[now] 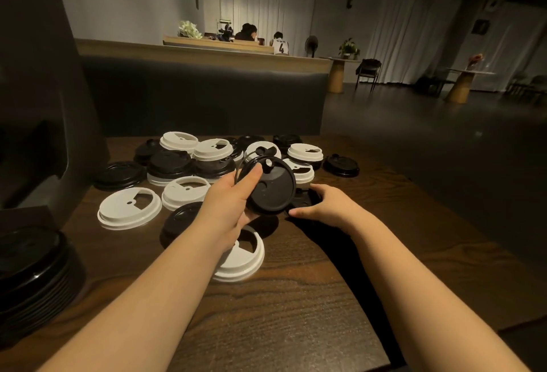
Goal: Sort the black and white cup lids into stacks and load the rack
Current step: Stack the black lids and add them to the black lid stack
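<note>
Head view: a black cup lid point(270, 186) is held tilted above the wooden table point(296, 297), pinched by the left hand point(233, 203), presumably for stacking. Right of it, another black lid point(303, 198) on the table is grasped by the right hand point(324, 204), fingers curled. Mixed loose lids point(207, 161) lie beyond it.

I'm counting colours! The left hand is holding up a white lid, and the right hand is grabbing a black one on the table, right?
Not quite. The head view shows the left hand holding up a black lid, not a white one. The right hand is indeed grabbing a black one on the table.
</note>
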A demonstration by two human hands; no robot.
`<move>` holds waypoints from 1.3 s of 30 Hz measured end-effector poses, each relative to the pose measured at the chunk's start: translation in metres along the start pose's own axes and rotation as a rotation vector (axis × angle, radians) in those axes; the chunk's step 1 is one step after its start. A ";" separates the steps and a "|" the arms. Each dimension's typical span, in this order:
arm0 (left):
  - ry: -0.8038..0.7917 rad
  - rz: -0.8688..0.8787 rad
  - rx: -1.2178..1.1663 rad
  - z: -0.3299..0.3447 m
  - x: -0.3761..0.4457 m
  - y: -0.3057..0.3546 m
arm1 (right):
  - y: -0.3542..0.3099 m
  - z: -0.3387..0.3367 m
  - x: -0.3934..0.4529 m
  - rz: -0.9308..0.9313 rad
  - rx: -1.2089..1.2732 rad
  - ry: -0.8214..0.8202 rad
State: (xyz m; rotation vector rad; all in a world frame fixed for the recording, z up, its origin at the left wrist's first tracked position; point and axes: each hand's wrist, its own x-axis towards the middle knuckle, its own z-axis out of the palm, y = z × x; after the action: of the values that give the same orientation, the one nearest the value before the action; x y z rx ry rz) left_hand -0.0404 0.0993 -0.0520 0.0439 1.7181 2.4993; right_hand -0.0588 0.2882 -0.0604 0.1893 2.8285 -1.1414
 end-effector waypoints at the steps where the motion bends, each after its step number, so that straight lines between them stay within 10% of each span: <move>1: 0.003 -0.004 -0.006 -0.001 0.000 0.000 | 0.003 0.002 -0.004 -0.037 0.031 0.049; 7: 0.018 -0.014 0.016 -0.004 0.000 0.002 | 0.000 0.009 -0.020 -0.184 0.437 0.397; 17: 0.028 0.002 0.112 -0.001 -0.001 -0.008 | -0.021 0.047 -0.032 -0.489 0.349 0.188; 30: -0.098 0.130 0.262 0.003 -0.016 -0.013 | -0.022 0.052 -0.037 -0.513 0.453 0.271; 39: -0.074 0.282 0.326 -0.023 -0.001 0.000 | -0.019 0.028 -0.032 -0.430 0.712 0.027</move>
State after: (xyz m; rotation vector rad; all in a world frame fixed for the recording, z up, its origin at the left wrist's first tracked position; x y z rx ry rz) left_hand -0.0416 0.0777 -0.0604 0.4274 2.2012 2.3235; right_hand -0.0293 0.2529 -0.0636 -0.3854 2.4064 -2.2048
